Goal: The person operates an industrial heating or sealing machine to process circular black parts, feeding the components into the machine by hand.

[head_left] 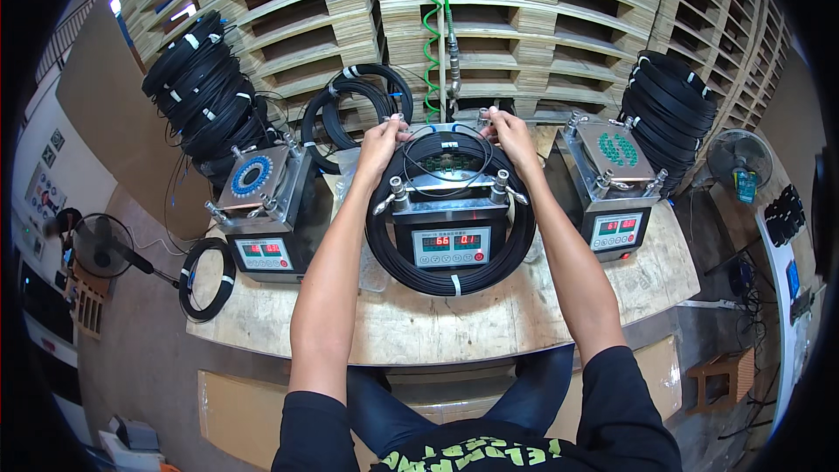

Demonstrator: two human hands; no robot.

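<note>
Left hand [382,135] & right hand [502,129] both pinch thin cable ends at far edge of mid machine [450,240], fingers closed on them. Black coil [450,275], white tie at front, hangs round that machine on table [437,323]. More coils [205,87] stacked left & right, pallets [524,17] behind.

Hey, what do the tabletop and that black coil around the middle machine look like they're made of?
Tabletop: pale unfinished wood, probably plywood, with matte, scuffed grain. Black coil: thin cable, apparently plastic-jacketed with a slight sheen, bound by a white tie. Both hands, left hand and right hand, grip the machine's rear corners.
</note>
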